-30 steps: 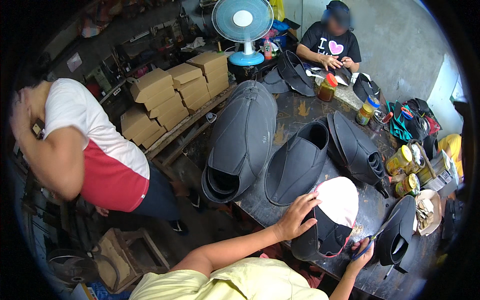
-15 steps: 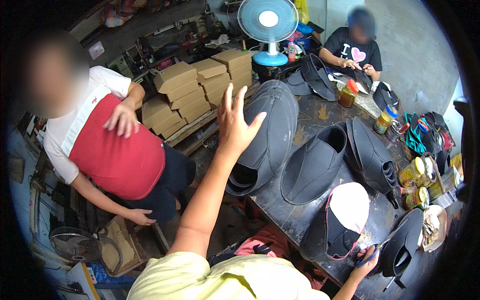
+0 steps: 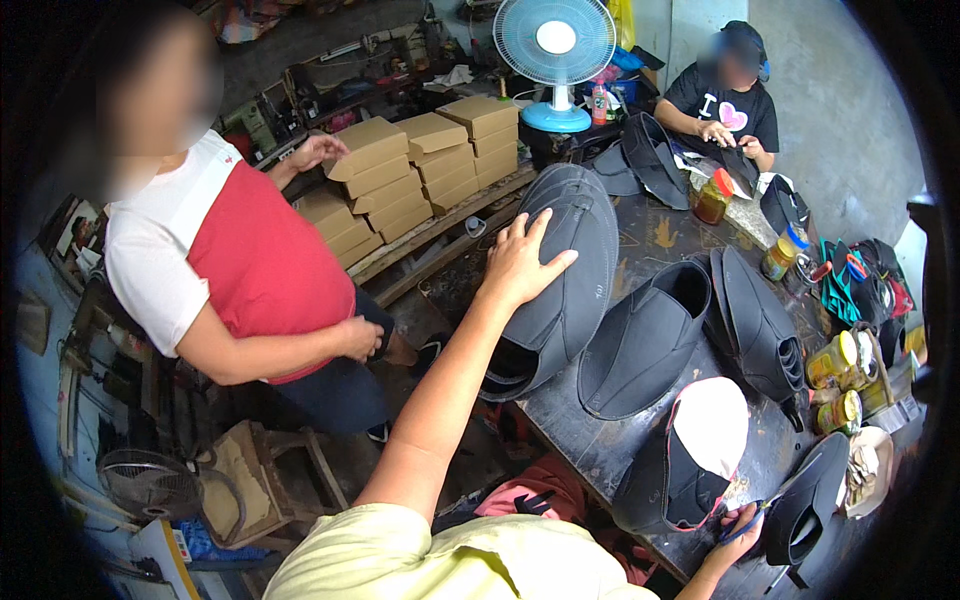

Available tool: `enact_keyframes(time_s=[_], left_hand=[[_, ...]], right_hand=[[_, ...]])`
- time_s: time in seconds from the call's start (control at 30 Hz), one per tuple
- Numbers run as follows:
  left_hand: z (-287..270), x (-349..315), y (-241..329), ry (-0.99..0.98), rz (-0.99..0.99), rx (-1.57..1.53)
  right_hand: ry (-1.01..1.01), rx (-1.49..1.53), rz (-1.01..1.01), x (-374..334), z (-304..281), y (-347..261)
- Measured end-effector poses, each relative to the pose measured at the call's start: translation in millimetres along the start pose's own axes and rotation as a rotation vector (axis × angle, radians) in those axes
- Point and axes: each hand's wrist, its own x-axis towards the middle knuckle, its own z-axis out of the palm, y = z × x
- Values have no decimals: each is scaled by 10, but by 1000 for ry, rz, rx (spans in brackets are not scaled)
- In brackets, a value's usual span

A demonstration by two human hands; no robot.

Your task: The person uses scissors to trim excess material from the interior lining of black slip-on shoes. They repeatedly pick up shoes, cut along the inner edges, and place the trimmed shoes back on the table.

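My left hand (image 3: 520,265), fingers spread, rests on or just over a long stack of black shoe uppers (image 3: 575,310) at the table's left edge. My right hand (image 3: 738,538), low on the right, is closed round the blue handles of a pair of scissors (image 3: 755,512). Beside it stands a black upper with a white lining and pink edging (image 3: 710,430). Another black upper (image 3: 808,490) lies right of the scissors. Two more groups of black uppers, a middle one (image 3: 635,350) and a right one (image 3: 750,315), sit farther up the table.
A person in a red and white shirt (image 3: 270,260) stands at left, near stacked brown boxes (image 3: 375,150). Another person (image 3: 735,110) works at the table's far end. A blue fan (image 3: 556,60) stands behind. Jars (image 3: 830,360) line the right side of the dark table (image 3: 560,415).
My left hand has come down from the air onto or near the long stack of uppers. The standing person has turned and raised a hand beside the boxes. My right hand stays with the scissors.
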Motion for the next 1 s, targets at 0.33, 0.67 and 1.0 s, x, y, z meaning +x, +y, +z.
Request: enact_keyframes(time_s=[0.33, 0.67, 1.0], left_hand=[[32, -23, -18, 84, 35, -52], [78, -20, -69, 177, 102, -74], [110, -35, -95, 217, 127, -87]], right_hand=[[7, 47, 13, -3, 7, 36], [-40, 79, 28, -54, 21, -44], [-14, 29, 18, 22, -11, 45]])
